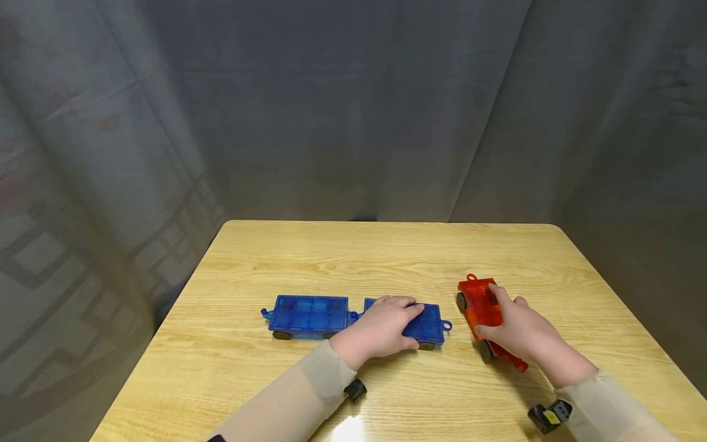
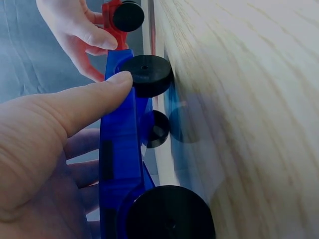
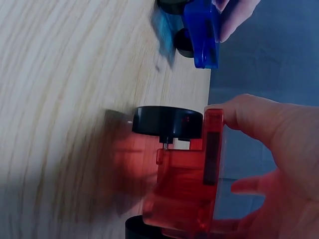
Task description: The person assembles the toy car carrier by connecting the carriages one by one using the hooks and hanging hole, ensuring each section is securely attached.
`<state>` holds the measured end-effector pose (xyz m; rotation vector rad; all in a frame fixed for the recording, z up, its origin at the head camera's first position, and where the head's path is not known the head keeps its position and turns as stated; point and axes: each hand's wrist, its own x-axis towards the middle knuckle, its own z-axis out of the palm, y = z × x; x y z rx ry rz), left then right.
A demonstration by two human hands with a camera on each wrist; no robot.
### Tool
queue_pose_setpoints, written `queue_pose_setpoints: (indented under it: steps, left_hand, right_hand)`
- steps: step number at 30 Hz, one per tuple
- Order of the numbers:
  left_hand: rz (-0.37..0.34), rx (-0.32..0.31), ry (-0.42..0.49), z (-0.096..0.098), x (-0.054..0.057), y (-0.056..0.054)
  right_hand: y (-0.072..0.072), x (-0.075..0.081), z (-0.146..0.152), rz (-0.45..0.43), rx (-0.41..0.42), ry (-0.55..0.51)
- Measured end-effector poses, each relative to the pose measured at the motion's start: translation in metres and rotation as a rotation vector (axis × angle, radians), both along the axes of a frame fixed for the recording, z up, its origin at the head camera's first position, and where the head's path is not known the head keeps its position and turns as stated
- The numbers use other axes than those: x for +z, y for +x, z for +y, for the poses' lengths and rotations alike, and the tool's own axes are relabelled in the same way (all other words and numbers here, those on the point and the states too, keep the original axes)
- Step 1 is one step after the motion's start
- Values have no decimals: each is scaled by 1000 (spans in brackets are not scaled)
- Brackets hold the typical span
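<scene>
My left hand (image 1: 381,328) grips a blue see-through toy train car (image 1: 429,318) on the table, thumb on its near side by a black wheel (image 2: 145,74), fingers over the top. This car's left end meets the hook of a second blue train car (image 1: 309,314). A ring (image 1: 447,325) sticks out on its right end. Farther right, my right hand (image 1: 521,328) holds a red toy train car (image 1: 479,304) between thumb and fingers. It stands at a slant, ring end away from me, hook end (image 1: 520,365) toward me. Its shadow shows beside its wheels in the right wrist view.
The light wooden table (image 1: 248,258) has rounded far corners. Grey curtains (image 1: 353,123) hang behind it and at both sides. A small black device (image 1: 355,390) is by the left wrist and another black device (image 1: 549,417) by the right.
</scene>
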<state>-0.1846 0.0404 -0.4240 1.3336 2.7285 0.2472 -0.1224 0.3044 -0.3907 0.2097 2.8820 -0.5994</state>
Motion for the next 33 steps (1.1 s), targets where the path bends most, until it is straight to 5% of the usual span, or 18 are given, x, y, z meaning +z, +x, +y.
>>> queue_pose_setpoints:
  steps: [23, 26, 30, 33]
  left_hand:
    - [-9, 2, -1, -1, 1, 1]
    - [-14, 4, -1, -1, 1, 1]
    - [-13, 3, 1, -1, 1, 1]
    - [-16, 3, 0, -1, 2, 1]
  right_hand:
    - [2, -10, 6, -4, 21, 45]
    - [1, -7, 16, 130, 106, 79]
    - [-4, -7, 37, 378, 324, 238]
    - [-9, -9, 52, 434, 479, 393]
